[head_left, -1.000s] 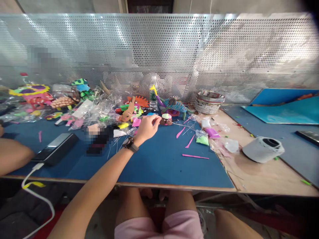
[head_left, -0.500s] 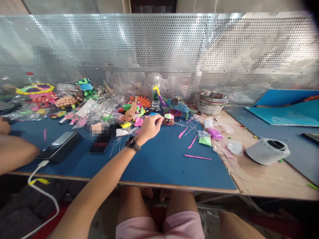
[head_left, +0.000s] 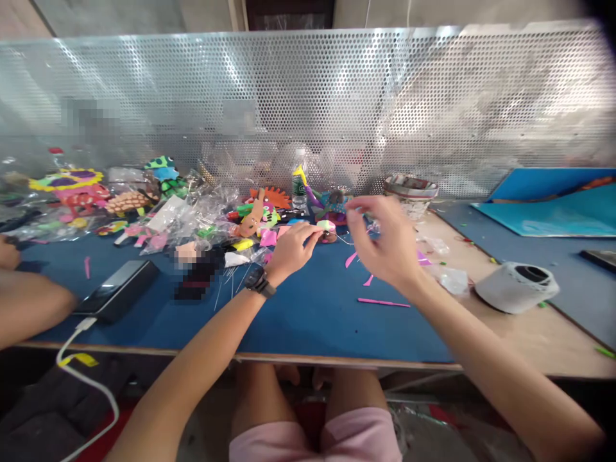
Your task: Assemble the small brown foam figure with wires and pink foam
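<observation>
My left hand (head_left: pixel 292 254), with a dark watch on its wrist, pinches a small brown clay figure (head_left: pixel 329 237) with a pale green, white and pink top. A thin pale wire (head_left: pixel 344 240) sticks out to the figure's right. My right hand (head_left: pixel 387 242) is raised over the blue mat just right of the figure, thumb and fingers apart, with nothing visible between them. It covers part of the pink modelling tools and clay packets behind it. One pink modelling tool (head_left: pixel 384 302) lies uncovered in front of it.
Clay animals, such as a red one (head_left: pixel 79 197), and plastic bags (head_left: pixel 192 215) crowd the back left. A water bottle (head_left: pixel 299 186) and a papery basket (head_left: pixel 411 186) stand behind. A black box (head_left: pixel 118 292), a white roll (head_left: pixel 513 292) and a blue folder (head_left: pixel 553 215) flank the mat. Another person's arm (head_left: pixel 29 305) rests at left.
My right hand has come into view from the lower right and risen beside the clay figure. My left hand keeps its hold on the figure, nearly in place.
</observation>
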`<state>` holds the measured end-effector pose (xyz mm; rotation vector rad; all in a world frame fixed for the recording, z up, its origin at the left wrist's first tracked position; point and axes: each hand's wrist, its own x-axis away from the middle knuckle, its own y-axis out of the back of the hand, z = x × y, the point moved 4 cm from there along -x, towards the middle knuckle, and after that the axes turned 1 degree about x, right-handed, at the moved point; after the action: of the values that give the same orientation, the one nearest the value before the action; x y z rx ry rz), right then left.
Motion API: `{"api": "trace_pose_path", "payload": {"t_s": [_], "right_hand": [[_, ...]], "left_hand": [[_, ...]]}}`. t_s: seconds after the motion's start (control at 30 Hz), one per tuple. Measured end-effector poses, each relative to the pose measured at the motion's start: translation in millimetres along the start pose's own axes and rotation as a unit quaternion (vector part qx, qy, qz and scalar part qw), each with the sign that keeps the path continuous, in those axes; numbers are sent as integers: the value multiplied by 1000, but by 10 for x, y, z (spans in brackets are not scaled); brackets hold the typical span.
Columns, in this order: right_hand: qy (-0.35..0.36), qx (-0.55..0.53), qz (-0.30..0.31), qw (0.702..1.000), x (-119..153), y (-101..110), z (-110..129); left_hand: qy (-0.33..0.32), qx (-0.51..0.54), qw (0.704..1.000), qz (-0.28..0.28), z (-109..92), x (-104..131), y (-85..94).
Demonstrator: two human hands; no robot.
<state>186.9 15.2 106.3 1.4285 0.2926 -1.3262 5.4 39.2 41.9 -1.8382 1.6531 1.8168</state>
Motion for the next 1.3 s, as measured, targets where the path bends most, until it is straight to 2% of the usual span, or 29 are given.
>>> {"api": "trace_pose_path", "payload": {"t_s": [0.07,0.13,0.17,0.23,0.4,0.53,0.67,0.83,1.07,1.3], "right_hand": [[-18,-29,79,996,33,-231,-202],[-51,-94,184,977,120,-482,-411],[-74,-115,214,967,176,-573,-501],[-109,-153,234,954,287,-678,-612],[-88,-181,210,957,449,-697,-580],[-80,-164,176,967,475,-680,-571],[-71,-145,145,976,486,-664,-594],[-23,-119,152,981,502,-643,-608],[17,-42,166,985,513,-625,-635],[78,9,170,982,525,-653,-647]], "left_hand": [[-18,-10,1000,9,-21,3,-4],[-35,-18,999,17,-28,3,-13],[-43,-20,999,21,-26,3,-19],[-52,-20,998,27,-14,4,-32],[-36,-3,999,29,10,6,-50],[-27,27,999,23,-17,-1,-39],[-16,43,998,40,-34,-11,-33],[33,69,994,75,24,-19,-57],[66,115,986,106,29,-29,-74],[132,212,952,174,193,-7,-165]]}}
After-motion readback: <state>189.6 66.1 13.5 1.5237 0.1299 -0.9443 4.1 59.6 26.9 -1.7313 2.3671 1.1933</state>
